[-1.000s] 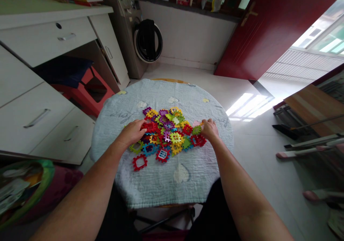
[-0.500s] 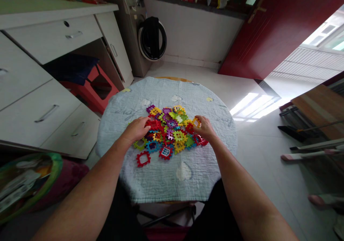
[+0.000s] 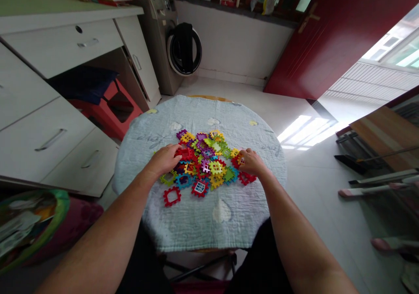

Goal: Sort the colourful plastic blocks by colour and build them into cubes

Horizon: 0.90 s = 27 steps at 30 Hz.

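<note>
A heap of colourful plastic interlocking building tiles (image 3: pixel 216 168), with notched edges and some with window grids, lies on a round table under a pale blue cloth (image 3: pixel 199 224). My left hand (image 3: pixel 166 158) is at the heap's left side, thumb and fingers closed on a red tile (image 3: pixel 185 154). On the opposite side, my right hand (image 3: pixel 252 162) has its fingers curled down at a red tile with a pale grid (image 3: pixel 241 160); the fingertips are partly hidden. A red square frame tile (image 3: pixel 172 196) lies apart at the near left, close to a red tile with a white grid (image 3: pixel 200 188).
White drawers (image 3: pixel 52 136) and a red stool (image 3: pixel 111 110) stand to the left. A washing machine (image 3: pixel 163 40) with its door open is behind the table. A bin (image 3: pixel 62 224) is at the lower left, a red door (image 3: pixel 314 36) at the right. Another person's legs (image 3: pixel 366 192) show far right.
My right hand has moved slightly right and nearer to me, from a yellow window tile to a red one. My left hand stays at the red tile. The view has shifted a little.
</note>
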### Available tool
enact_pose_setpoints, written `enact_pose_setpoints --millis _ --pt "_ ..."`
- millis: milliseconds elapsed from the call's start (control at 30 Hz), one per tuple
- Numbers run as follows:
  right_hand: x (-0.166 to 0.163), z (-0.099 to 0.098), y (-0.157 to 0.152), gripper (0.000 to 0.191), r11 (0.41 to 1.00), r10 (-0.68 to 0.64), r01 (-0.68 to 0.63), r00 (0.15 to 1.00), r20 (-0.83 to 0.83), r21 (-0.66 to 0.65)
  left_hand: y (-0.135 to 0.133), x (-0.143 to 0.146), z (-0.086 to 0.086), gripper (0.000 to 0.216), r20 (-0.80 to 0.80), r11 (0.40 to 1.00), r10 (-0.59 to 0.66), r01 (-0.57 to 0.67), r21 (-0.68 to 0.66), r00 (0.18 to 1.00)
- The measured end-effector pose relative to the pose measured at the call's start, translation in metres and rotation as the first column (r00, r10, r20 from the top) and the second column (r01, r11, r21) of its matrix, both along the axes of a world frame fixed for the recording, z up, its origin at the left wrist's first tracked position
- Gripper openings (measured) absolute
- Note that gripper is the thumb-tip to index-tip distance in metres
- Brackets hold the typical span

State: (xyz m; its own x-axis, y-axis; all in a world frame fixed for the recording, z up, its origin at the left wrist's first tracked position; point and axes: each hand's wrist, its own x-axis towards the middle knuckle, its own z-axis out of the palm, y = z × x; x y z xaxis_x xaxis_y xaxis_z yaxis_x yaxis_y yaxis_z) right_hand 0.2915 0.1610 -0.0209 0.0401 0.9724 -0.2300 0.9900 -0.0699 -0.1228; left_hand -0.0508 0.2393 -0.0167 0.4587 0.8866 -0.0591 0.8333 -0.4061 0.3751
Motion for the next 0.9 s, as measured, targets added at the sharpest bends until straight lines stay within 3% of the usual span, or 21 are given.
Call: enact_pose_setpoints --millis 233,367,467,633,800,900 --pt "-0.007 -0.001 0.013 0.051 0.949 -0.139 0.18 0.976 -0.171 0.26 -0.001 0.002 -0.002 0.039 0.019 1.0 0.025 -0.025 0.011 1.0" --pt "-0.014 -0.013 0.021 0.048 0.933 -0.214 0.259 0.957 -0.194 0.25 -0.001 0.002 -0.002 0.039 0.003 1.0 0.02 -0.02 0.01 1.0" --pt "-0.013 -0.017 0.021 0.045 0.951 -0.21 0.245 0.96 -0.184 0.19 0.0 0.0 -0.003 0.039 0.006 1.0 0.011 -0.011 0.027 1.0" --pt "-0.005 -0.006 0.016 0.044 0.987 -0.074 0.104 0.97 -0.23 0.12 0.004 0.001 -0.006 0.039 0.031 0.999 0.016 -0.017 0.029 0.999" --pt "0.0 -0.004 0.017 0.049 0.948 -0.123 0.181 0.967 -0.225 0.261 0.009 -0.002 -0.008 0.044 0.05 0.999 0.003 -0.001 -0.05 0.999" --pt "-0.005 -0.009 0.018 0.051 0.952 -0.079 0.139 0.973 -0.219 0.273 0.016 -0.01 -0.006 0.043 0.019 0.998 0.05 -0.049 -0.024 0.999"
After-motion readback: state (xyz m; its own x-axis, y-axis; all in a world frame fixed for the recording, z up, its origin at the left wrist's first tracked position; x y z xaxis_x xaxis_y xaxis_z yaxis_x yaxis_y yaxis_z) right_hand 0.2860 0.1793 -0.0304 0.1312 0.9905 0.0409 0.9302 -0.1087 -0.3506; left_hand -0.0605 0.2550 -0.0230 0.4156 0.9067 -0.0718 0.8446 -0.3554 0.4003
